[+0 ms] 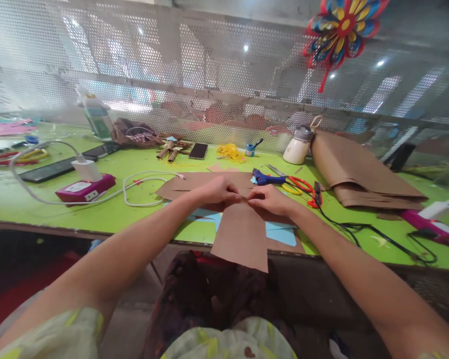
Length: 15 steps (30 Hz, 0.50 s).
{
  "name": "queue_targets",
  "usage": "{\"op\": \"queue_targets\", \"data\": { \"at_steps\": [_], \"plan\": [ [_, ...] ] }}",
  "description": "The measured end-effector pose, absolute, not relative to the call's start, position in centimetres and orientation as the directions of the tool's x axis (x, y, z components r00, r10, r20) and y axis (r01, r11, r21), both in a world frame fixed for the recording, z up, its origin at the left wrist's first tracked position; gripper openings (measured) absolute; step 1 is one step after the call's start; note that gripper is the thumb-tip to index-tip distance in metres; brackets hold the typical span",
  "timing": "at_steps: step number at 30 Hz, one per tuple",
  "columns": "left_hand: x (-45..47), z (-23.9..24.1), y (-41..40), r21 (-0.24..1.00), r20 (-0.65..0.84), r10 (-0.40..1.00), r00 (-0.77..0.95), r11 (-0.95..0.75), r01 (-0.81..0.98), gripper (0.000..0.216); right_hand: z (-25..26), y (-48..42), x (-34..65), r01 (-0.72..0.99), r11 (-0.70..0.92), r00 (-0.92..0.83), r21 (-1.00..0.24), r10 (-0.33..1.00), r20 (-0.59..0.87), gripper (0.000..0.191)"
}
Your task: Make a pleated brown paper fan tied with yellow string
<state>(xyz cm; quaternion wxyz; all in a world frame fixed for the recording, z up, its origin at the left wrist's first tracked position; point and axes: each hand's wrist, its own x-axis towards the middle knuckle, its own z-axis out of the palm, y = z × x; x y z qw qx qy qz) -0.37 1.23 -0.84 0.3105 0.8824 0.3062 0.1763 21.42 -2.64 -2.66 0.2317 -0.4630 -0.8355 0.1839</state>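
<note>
A strip of brown kraft paper (243, 234) lies across the table's front edge, its near end hanging over my lap. At its far end my left hand (220, 192) pinches the paper between thumb and fingers. Close beside it, my right hand (267, 199) pinches the same edge, so the fingertips of both hands nearly meet. Under the strip are light blue paper pieces (280, 234) and more brown paper (217, 179). Just beyond my right hand rests a blue glue gun (267, 178). What lies beneath my palms is hidden.
Scissors with red and yellow handles (301, 184) and a black cable (344, 227) lie to the right. Behind stand a white bottle (298, 144) and folded brown paper (362, 169). A pink power strip (85, 188) with a white cable sits left; a phone (198, 151) lies farther back.
</note>
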Motion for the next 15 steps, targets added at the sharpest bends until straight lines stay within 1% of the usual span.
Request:
{"op": "queue_targets", "data": {
  "at_steps": [4, 8, 10, 12, 15],
  "plan": [
    [-0.8, -0.6, 1.3, 0.637, 0.072, 0.66, 0.748, -0.608, 0.475, 0.029, -2.8, -2.7, 21.3, 0.7, 0.501, -0.451, -0.509, 0.863, 0.229, 0.013],
    [-1.1, -0.2, 1.3, 0.566, 0.037, 0.647, 0.762, -0.642, 0.517, 0.026, -2.8, -2.9, 20.9, 0.705, 0.534, -0.462, -0.467, 0.845, 0.269, 0.009],
    [-1.0, -0.2, 1.2, 0.515, 0.07, 0.628, 0.775, -0.688, 0.511, 0.027, -2.8, -3.0, 20.7, 0.708, 0.554, -0.473, -0.439, 0.833, 0.288, 0.009],
    [-0.5, -0.4, 1.2, 0.455, 0.12, 0.58, 0.806, -0.754, 0.474, 0.027, -2.9, -2.9, 20.6, 0.716, 0.575, -0.487, -0.396, 0.818, 0.308, 0.01],
    [0.4, -1.2, 1.2, 0.309, 0.214, 0.497, 0.841, -0.851, 0.425, 0.022, -3.1, -2.9, 20.5, 0.736, 0.602, -0.508, -0.309, 0.793, 0.336, 0.014]
  ]
}}
